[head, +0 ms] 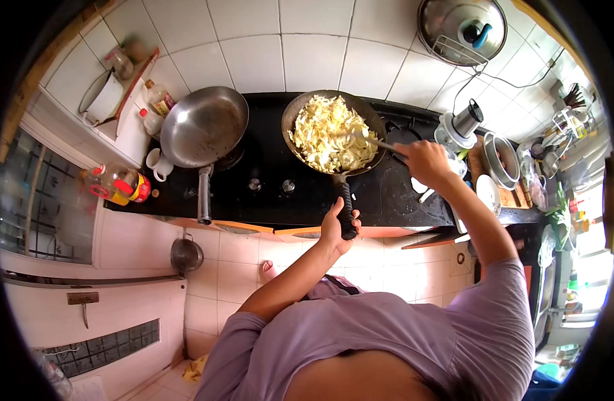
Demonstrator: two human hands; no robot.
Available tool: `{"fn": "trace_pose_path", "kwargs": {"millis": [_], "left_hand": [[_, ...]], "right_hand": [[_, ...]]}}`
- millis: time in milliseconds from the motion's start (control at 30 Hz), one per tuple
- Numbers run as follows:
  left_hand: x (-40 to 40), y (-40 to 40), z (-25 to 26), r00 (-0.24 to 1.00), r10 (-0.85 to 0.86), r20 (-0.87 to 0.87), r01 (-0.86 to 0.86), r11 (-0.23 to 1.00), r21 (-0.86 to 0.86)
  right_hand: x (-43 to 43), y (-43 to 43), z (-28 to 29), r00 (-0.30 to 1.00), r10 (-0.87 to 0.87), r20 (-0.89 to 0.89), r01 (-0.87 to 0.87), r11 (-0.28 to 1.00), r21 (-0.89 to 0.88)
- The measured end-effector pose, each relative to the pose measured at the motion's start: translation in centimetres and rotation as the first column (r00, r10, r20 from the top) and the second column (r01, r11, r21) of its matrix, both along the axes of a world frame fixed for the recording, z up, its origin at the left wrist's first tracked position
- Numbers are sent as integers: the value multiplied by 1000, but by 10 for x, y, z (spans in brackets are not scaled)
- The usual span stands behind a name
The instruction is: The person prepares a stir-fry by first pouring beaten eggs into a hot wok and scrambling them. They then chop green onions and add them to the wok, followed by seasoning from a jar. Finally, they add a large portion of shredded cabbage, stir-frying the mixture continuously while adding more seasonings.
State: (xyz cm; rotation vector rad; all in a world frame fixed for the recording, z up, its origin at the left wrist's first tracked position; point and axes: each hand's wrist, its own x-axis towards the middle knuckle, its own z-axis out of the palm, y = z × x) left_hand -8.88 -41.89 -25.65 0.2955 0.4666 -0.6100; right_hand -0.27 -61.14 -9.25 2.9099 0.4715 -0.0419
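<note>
My left hand (335,226) grips the black wrapped handle (344,200) of a dark wok (291,110) on the stove's right side. Shredded pale yellow-green vegetable, which looks like cabbage (327,133), is heaped inside it. In my right hand (426,163), at the right of the wok, is the handle of a metal spatula (385,144). The spatula's far end goes into the shreds, where its blade is mostly hidden.
A second steel wok (201,130) sits on the left burner, its handle pointing toward me. Oil bottles (124,183) and a white mug (159,164) stand left. Metal bowls (500,160) and a white plate (487,194) lie right. A lid (462,30) hangs on the tiled wall.
</note>
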Motion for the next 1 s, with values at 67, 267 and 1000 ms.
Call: {"fn": "trace_pose_path", "kwargs": {"millis": [67,267,1000], "left_hand": [[0,-4,-1,1000,-27,-10,26,999,-30],[-2,2,-3,1000,-5,-23,5,1000,4],[1,-5,-2,1000,-8,-16,7,998,-66]], "right_hand": [[20,5,-34,995,-97,11,96,992,80],[-20,11,-51,994,99,-38,-98,995,28],[28,2,-6,990,109,-95,-124,976,-180]]}}
